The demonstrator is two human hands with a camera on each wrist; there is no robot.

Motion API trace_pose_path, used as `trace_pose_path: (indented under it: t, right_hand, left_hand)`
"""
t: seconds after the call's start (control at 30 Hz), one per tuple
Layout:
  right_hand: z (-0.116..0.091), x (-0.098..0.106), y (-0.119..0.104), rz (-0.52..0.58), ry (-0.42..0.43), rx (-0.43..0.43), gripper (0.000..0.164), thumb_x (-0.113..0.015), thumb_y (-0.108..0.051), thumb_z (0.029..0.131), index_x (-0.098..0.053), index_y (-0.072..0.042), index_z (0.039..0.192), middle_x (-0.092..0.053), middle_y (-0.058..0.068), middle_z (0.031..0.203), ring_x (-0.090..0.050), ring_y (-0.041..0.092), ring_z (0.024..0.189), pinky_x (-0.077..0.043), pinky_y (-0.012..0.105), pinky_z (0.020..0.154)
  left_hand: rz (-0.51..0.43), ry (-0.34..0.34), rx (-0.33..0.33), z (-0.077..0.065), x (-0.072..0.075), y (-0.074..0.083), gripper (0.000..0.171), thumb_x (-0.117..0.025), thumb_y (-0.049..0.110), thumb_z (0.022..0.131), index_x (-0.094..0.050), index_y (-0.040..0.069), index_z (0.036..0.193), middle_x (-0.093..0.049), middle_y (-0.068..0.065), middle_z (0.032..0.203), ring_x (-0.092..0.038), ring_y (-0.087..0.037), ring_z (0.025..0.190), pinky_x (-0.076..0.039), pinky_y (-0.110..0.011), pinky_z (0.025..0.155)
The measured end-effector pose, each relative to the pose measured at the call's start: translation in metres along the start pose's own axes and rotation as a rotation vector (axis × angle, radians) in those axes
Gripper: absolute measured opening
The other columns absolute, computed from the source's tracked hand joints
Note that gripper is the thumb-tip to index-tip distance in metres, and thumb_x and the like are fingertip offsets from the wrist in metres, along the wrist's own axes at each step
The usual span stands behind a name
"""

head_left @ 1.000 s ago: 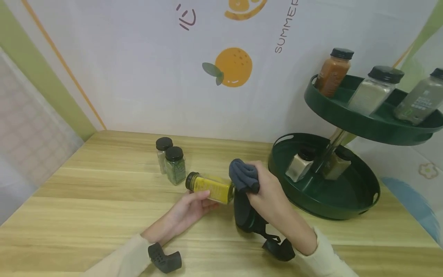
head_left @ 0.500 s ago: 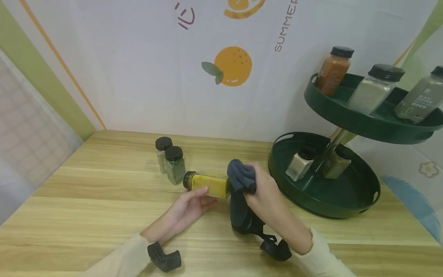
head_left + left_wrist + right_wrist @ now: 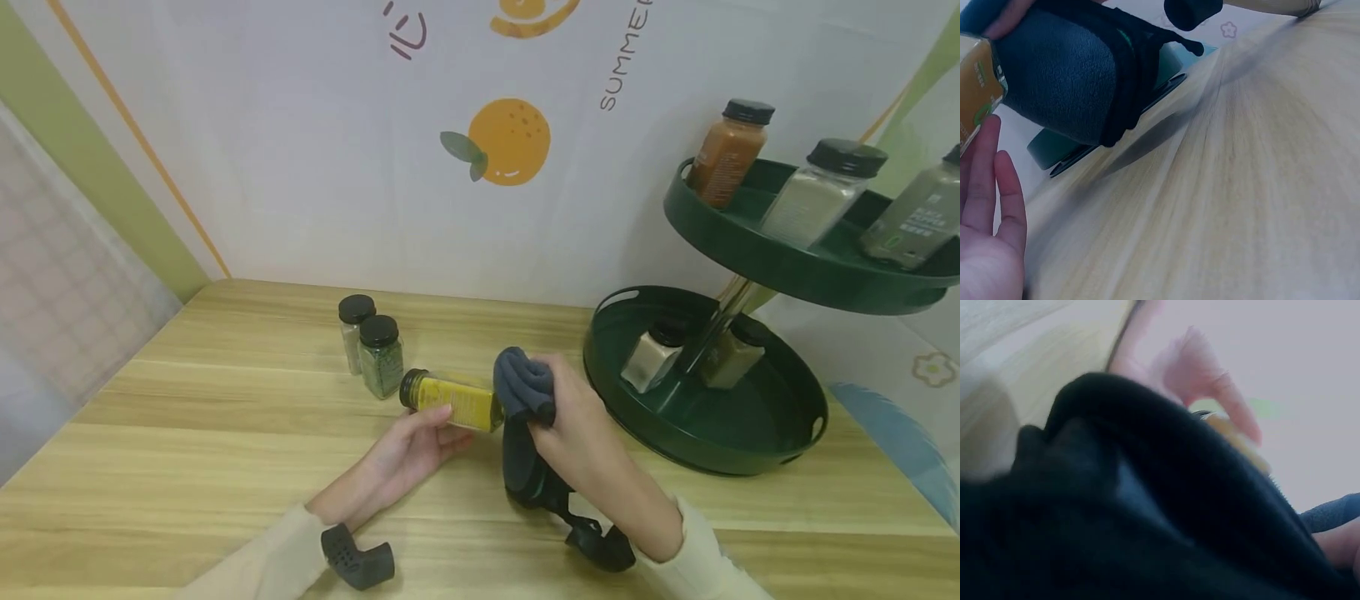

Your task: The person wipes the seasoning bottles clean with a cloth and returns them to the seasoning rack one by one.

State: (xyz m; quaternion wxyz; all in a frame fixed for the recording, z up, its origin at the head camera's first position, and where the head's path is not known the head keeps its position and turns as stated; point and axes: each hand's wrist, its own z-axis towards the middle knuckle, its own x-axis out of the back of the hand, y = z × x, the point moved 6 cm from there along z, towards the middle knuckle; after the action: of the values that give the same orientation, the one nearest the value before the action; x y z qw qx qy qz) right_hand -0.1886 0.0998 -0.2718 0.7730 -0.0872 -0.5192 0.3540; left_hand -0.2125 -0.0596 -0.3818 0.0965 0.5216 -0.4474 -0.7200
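Observation:
My left hand (image 3: 412, 450) holds a yellow-labelled spice jar (image 3: 461, 405) on its side, thumb across the label and black lid pointing left. In the left wrist view, fingers (image 3: 984, 181) support the jar (image 3: 975, 87) from below. My right hand (image 3: 573, 417) grips a bunched dark grey-blue cloth (image 3: 523, 383) right at the jar's base end. A length of the cloth (image 3: 1060, 75) hangs below the hand, large in the left wrist view. Dark fabric (image 3: 1147, 487) fills most of the right wrist view and hides part of the jar.
Two black-lidded spice jars, one with green herbs (image 3: 382, 358) and one paler (image 3: 354, 333), stand on the wooden table (image 3: 225, 400). A two-tier green rack (image 3: 720, 454) on the right bears several more jars, including an orange one (image 3: 729, 158) on its upper tray.
The jar and cloth have shifted slightly left and the jar has turned a little. The jar's base end now sits against the cloth. Both hands keep their hold.

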Motion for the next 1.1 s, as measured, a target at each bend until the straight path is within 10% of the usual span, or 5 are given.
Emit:
trace_pose_path:
  t: [1.1]
  right_hand:
    - [-0.011,-0.005,-0.02,0.02,-0.038,0.07,0.044,-0.069,0.004,0.075,-0.051,-0.005,0.114,-0.061,0.005,0.104,-0.06,0.017,0.098,-0.052,0.035,0.084]
  left_hand:
    - [-0.064,-0.036,-0.027,0.002,0.002,0.001,0.021,-0.038,0.016,0.098,-0.057,0.02,0.107,-0.067,0.006,0.104,-0.062,-0.011,0.099,-0.044,-0.027,0.092]
